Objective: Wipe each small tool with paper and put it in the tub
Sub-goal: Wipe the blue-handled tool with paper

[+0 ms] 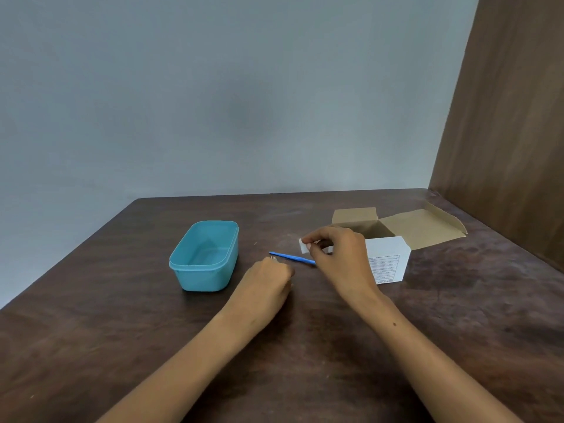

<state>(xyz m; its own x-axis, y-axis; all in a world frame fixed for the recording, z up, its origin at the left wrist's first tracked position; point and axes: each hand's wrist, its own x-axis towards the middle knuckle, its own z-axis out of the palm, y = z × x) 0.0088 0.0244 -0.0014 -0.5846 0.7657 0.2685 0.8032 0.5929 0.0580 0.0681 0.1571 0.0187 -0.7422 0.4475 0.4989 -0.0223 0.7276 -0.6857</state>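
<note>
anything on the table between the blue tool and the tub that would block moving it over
Nothing visible does. The blue tool lies on the table right of the teal tub, with bare wood between them. The left hand sits just beside the tool's tip, the right hand pinches the paper, and the tub looks empty and open.

One tub (204, 261), one tool (291, 257), one box (387, 261)

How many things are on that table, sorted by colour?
Blue or teal: 2, the teal tub and the thin blue tool
White: 2, the open cardboard box and the small piece of paper pinched in the right hand
Total: 4

The left hand may hold something tiny; I cannot tell.
</note>
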